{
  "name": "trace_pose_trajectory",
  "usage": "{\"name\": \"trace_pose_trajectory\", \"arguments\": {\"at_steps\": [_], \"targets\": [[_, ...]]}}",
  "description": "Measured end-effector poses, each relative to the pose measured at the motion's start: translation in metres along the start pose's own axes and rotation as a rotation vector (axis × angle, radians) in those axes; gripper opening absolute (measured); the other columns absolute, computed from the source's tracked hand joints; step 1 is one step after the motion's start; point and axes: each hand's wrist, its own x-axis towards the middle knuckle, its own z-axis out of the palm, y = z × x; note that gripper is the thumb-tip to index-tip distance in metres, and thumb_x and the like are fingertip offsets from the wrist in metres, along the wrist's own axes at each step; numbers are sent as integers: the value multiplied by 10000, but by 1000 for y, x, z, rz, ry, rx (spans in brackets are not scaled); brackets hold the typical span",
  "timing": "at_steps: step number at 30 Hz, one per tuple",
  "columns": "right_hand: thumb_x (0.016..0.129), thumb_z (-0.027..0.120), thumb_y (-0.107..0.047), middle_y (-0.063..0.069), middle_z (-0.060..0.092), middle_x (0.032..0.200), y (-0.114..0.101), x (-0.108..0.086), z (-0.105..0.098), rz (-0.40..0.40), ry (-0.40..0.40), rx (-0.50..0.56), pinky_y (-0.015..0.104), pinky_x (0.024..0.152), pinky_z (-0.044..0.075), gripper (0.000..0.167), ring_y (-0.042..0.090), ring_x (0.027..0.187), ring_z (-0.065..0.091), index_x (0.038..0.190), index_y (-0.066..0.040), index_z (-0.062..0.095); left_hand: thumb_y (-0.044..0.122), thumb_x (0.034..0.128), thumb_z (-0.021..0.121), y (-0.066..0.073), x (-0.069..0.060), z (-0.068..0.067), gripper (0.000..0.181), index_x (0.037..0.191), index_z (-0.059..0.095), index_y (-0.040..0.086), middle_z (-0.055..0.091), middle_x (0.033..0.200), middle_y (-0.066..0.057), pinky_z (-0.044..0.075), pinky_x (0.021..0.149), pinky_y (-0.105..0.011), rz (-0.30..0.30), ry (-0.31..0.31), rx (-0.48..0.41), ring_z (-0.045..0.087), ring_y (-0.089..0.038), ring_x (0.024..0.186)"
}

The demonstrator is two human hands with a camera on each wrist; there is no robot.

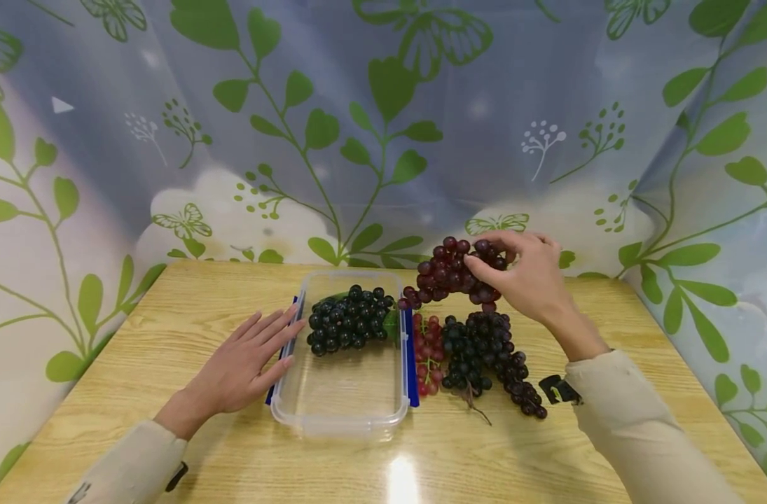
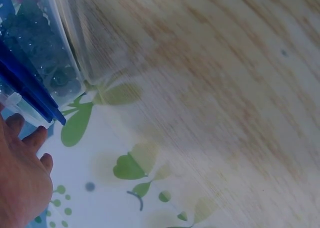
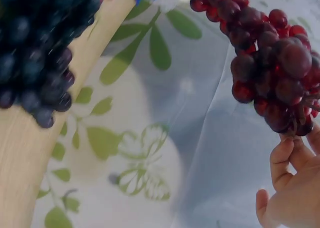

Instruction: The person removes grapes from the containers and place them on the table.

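Note:
A bunch of dark red grapes [image 1: 449, 273] hangs above the back of the table, pinched at its right end by my right hand [image 1: 528, 276]. The right wrist view shows the fingertips on the stem end of these red grapes [image 3: 275, 63]. My left hand [image 1: 247, 360] lies with straight fingers against the left side of a clear plastic container [image 1: 339, 423]. In the left wrist view its fingers [image 2: 35, 138] are by the container's blue clip [image 2: 27, 83]. Inside the container sits a bunch of black grapes [image 1: 351, 318] with green leaves.
Right of the container, against its blue side clip [image 1: 412, 357], lie a small red bunch of grapes [image 1: 429, 353], a black bunch [image 1: 464, 357] with a stem, and a long dark purple bunch [image 1: 509, 364]. A patterned curtain [image 1: 383, 140] stands behind the wooden table [image 1: 219, 448].

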Motion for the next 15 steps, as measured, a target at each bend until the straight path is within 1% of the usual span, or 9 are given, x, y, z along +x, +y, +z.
{"name": "trace_pose_trajectory", "arguments": {"at_steps": [1, 4, 5, 8, 9, 11, 15], "targets": [[880, 675, -406, 29, 622, 809, 3, -1, -3, 12, 11, -6, 567, 1020, 135, 408, 197, 721, 464, 1152, -101, 677, 369, 1014, 439, 0, 0, 0, 558, 1522, 293, 191, 207, 1572, -36, 137, 1131, -482, 1, 1, -1, 260, -277, 1397], [893, 654, -426, 45, 590, 719, 15, -3, -12, 43, 28, -38, 589, 1019, 131, 446, 213, 685, 473, 1174, -80, 665, 366, 1015, 436, 0, 1, 1, 557, 1524, 288, 194, 206, 1572, -35, 137, 1131, -482, 4, 6, -2, 269, -282, 1393], [894, 651, -432, 56, 600, 729, 19, -4, -14, 51, 32, -52, 590, 1016, 133, 457, 219, 690, 487, 1178, -74, 662, 366, 1015, 434, 0, 1, 1, 557, 1524, 287, 195, 206, 1572, -33, 136, 1131, -484, 5, 9, -3, 269, -280, 1393], [899, 646, -430, 109, 648, 800, 34, -7, -21, 71, 53, -84, 605, 1003, 134, 471, 251, 731, 537, 1182, -53, 657, 365, 1015, 436, -1, 1, 1, 559, 1525, 284, 194, 211, 1570, -40, 140, 1131, -480, 7, 11, 1, 271, -286, 1392], [900, 643, -433, 132, 668, 862, 39, -8, -22, 84, 60, -92, 608, 1001, 133, 479, 266, 762, 552, 1187, -49, 654, 367, 1015, 436, -1, 1, 1, 561, 1526, 281, 197, 212, 1570, -41, 141, 1131, -479, 7, 11, 2, 270, -285, 1392], [903, 634, -444, 174, 677, 1011, 49, -11, -25, 123, 74, -90, 617, 1015, 107, 498, 305, 857, 574, 1195, -41, 645, 366, 1014, 438, -1, 1, 1, 562, 1526, 280, 199, 219, 1568, -45, 145, 1129, -478, 7, 14, 3, 274, -287, 1390], [913, 600, -482, 227, 648, 1113, 66, -16, -29, 228, 109, -79, 640, 1031, 55, 568, 378, 964, 568, 1254, -28, 607, 364, 1012, 444, -1, 1, 1, 564, 1525, 283, 195, 226, 1565, -55, 153, 1127, -477, 5, 14, 5, 276, -293, 1388]]}}
